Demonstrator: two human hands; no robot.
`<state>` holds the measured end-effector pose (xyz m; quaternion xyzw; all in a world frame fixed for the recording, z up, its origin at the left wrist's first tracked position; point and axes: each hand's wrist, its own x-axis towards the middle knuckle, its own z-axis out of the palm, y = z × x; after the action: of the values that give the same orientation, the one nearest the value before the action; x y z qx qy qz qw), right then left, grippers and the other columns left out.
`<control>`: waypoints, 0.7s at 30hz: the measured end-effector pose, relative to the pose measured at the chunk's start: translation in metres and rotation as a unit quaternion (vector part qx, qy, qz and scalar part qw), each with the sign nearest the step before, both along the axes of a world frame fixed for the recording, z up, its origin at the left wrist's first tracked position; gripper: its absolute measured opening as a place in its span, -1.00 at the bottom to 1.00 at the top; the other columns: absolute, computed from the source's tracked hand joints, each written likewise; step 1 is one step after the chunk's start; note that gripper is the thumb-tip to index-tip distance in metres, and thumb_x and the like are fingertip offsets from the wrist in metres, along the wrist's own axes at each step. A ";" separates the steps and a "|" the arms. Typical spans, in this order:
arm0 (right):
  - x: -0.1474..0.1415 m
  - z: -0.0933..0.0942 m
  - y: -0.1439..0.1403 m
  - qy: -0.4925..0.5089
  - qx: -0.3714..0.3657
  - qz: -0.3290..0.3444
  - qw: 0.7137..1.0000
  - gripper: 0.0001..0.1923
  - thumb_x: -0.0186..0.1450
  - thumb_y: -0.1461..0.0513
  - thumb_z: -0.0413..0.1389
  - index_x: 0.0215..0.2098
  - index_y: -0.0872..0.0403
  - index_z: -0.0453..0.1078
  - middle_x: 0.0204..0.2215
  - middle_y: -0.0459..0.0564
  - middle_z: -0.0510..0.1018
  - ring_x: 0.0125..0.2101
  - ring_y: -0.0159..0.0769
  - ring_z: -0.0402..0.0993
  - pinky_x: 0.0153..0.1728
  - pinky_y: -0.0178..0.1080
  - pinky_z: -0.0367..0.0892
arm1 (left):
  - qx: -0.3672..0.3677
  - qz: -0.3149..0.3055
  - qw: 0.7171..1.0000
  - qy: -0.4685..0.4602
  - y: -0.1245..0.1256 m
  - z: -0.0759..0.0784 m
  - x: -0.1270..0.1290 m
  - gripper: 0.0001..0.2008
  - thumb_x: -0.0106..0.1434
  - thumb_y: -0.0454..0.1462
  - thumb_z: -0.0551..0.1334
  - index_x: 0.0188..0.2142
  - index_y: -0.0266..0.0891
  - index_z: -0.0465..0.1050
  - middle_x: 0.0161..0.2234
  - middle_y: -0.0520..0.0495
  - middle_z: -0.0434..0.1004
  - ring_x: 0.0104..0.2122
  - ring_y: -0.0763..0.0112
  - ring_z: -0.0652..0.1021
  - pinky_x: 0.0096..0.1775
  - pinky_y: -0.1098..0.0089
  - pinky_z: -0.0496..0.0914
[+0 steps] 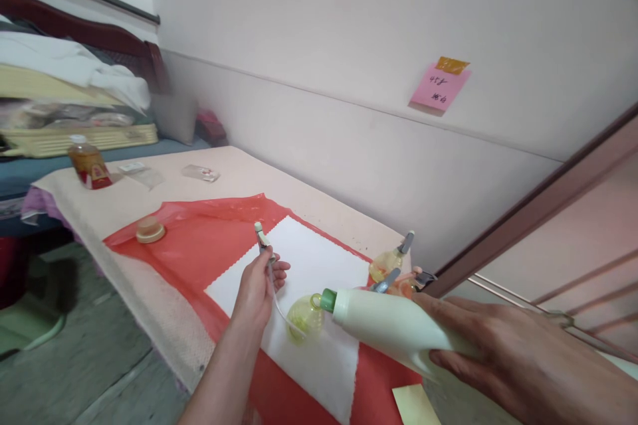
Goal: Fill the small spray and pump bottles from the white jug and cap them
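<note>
My left hand (260, 285) is closed around a small pale-and-grey spray head (259, 234). From it a thin white tube (278, 305) curves down to a round, clear yellowish bottle (299, 320) on the white sheet (319, 252); whether the tube's end is inside or in front of the bottle I cannot tell. My right hand (478, 339) grips a pale green squeeze bottle (389, 322), tipped on its side. Its green cap (327, 300) is at the round bottle's open neck, and the gap between them is unclear. Behind it, more round bottles (385, 265) have grey tops.
A red plastic sheet (199, 259) lies under the white sheet. On it is a tan round lid (150, 229). Farther left are an amber bottle (90, 163) and small clear packets (200, 173). A yellow note (415, 404) lies near the front edge; a wall rises behind.
</note>
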<state>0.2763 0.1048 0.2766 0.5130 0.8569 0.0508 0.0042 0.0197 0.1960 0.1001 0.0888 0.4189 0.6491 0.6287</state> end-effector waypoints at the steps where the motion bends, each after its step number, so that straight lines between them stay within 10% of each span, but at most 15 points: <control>1: 0.000 0.000 0.001 -0.011 -0.026 -0.004 1.000 -0.89 0.19 0.24 0.08 -0.32 -0.11 0.40 -0.28 -0.18 0.68 -0.41 -0.29 0.64 -0.48 -0.37 0.47 | -0.001 0.000 1.000 0.000 0.000 0.000 0.000 -0.79 0.31 -0.23 0.21 -0.42 -0.30 0.41 -0.58 -0.11 0.56 -0.67 0.53 0.45 -0.58 0.55 0.31; 21: -0.004 0.006 0.003 -0.039 -0.113 -0.050 0.991 -0.83 0.22 0.24 0.05 -0.23 -0.10 0.38 -0.20 -0.11 0.65 -0.30 -0.16 0.62 -0.38 -0.17 0.40 | -0.001 0.002 1.000 0.000 0.000 -0.001 0.001 -0.80 0.29 -0.22 0.24 -0.42 -0.31 0.42 -0.58 -0.10 0.56 -0.67 0.53 0.45 -0.59 0.55 0.31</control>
<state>0.2723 0.1079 0.2821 0.5493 0.8294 -0.0269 0.0987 0.0205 0.1959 0.0988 0.0878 0.4197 0.6500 0.6274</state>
